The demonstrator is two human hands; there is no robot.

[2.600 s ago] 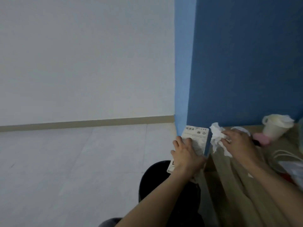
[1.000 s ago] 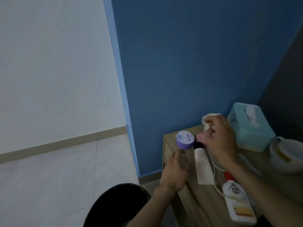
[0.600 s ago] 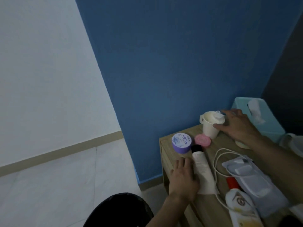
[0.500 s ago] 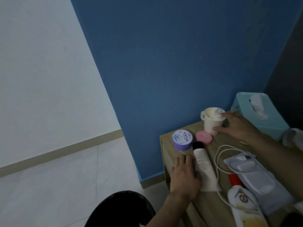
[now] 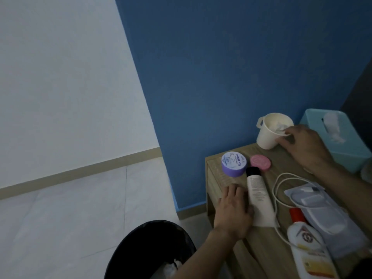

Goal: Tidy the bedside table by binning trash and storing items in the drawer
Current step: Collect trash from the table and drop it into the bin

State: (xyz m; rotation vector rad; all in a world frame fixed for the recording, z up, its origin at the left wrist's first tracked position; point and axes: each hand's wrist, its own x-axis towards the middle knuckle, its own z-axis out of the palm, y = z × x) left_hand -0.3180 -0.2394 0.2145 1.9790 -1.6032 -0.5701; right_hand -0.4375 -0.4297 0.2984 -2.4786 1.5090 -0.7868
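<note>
Bottom centre: round black bin (image 5: 149,248). Lower centre: left hand (image 5: 233,212), fingers straight, flat on light wooden bedside table (image 5: 217,178), against black-capped white tube (image 5: 258,198). Right of frame: right hand (image 5: 302,146) pinches rim of cream paper cup (image 5: 267,135), crumpled tissue (image 5: 280,126) inside, at table's far edge.

L hand (image 5: 233,212) flat, palm down, fingers straight to 12 o'clock. R hand (image 5: 304,147) reaches to 10 o'clock, thumb + forefinger pinching cup (image 5: 267,137) rim.
</note>
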